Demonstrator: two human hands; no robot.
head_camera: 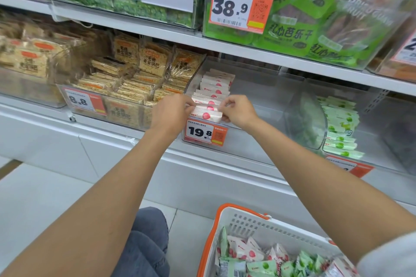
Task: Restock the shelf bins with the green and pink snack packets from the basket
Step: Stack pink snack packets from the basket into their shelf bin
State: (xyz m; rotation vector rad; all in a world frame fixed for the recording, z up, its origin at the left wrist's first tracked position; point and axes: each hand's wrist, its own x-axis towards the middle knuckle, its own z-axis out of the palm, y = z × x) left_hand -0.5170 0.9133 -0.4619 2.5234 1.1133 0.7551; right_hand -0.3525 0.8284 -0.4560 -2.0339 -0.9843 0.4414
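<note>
Crouched at the lower shelf (225,159), one knee (146,243) in grey denim down near the floor. Reaching with both arms to the near left corner of the middle clear bin (258,96), just above its 19.8 price tag (206,133).

Pinching the front pink packet (207,115) at both ends. With the left hand (171,112) at the left end, grip closed, fingers curled onto the wrapper. With the right hand (238,110) at the right end, grip likewise closed, thumb and fingertips nipped on the edge.

Behind that packet, running toward the far side, a row of pink packets (216,84) standing on edge along the bin's left wall. In the next bin to the right, a matching row of green packets (340,123), well apart from both hands. To the left, a bin of tan cracker packs (144,67). On the shelf above, big green fruit bags (290,31) behind a 38.9 tag (234,7).

Near right, on the floor under the right forearm, the white basket (247,225) with an orange rim, holding loose pink and green packets (249,254) jumbled together.
</note>
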